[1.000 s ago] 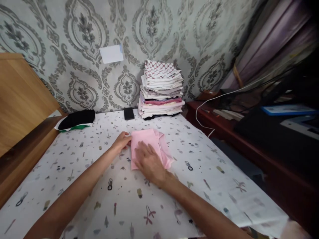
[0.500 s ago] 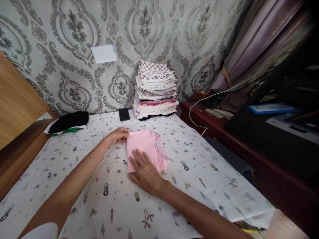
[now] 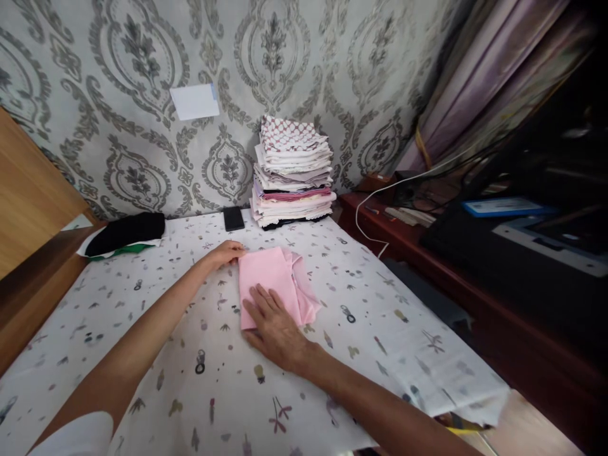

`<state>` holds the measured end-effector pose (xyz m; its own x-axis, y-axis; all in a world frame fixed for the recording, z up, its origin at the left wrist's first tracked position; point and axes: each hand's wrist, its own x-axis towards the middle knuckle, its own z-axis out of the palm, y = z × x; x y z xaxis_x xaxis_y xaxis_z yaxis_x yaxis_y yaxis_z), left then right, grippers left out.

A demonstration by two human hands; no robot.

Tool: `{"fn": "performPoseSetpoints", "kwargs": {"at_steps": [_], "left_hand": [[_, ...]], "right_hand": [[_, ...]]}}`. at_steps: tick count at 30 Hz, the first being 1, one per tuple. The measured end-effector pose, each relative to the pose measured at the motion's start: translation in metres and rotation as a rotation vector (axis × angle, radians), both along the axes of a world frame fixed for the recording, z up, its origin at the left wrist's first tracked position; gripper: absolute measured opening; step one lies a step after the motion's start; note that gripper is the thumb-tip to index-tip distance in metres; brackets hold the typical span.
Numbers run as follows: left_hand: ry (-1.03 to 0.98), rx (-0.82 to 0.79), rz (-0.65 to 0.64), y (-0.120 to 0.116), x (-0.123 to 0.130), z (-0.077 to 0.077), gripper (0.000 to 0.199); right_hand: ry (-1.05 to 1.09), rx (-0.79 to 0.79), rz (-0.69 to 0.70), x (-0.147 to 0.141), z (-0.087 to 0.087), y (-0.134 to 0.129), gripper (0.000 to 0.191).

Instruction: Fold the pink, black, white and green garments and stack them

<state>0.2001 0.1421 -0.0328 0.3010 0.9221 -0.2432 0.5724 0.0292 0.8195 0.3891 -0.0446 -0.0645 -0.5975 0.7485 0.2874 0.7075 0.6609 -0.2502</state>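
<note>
Folded pink cloth (image 3: 266, 269) is under the spread right hand (image 3: 278, 332); left hand (image 3: 228, 253) is at its far-left corner, can't tell if pinching.

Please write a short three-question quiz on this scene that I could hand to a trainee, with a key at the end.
1. Multiple choice: which colour is on top of the small pile at the left of the picture? A: green. B: black. C: pink.
2. True or false: the dark flat rectangle lies to the left of the tall stack of folded cloths.
3. Fill in the blank: the right hand rests palm down on the pink cloth, while the left hand is at its far ____ corner.

Key: 1: B. 2: true. 3: left.
</note>
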Motion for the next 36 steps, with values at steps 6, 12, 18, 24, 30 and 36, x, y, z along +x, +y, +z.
{"fn": "performPoseSetpoints", "kwargs": {"at_steps": [6, 12, 18, 24, 30, 36], "left_hand": [[0.034, -0.040, -0.115, -0.003, -0.008, 0.010, 0.030], [0.157, 0.109, -0.079, 0.011, -0.009, 0.003, 0.032], [0.214, 0.401, -0.191, -0.008, -0.022, 0.007, 0.022], [0.382, 0.727, -0.652, -0.038, -0.025, 0.006, 0.057], [0.405, 0.756, -0.643, -0.021, -0.016, -0.002, 0.044], [0.141, 0.537, -0.492, -0.001, -0.010, -0.011, 0.028]], "right_hand": [[0.013, 0.008, 0.003, -0.001, -0.002, 0.000, 0.054], [0.011, -0.003, 0.012, 0.000, -0.002, 0.000, 0.053], [0.021, 0.055, -0.016, 0.001, 0.008, -0.003, 0.040], [-0.182, 0.096, -0.149, -0.005, 0.022, -0.007, 0.015], [-0.205, 0.006, -0.167, -0.005, 0.028, -0.004, 0.017], [0.547, -0.364, -0.256, 0.032, 0.045, 0.014, 0.010]]}}
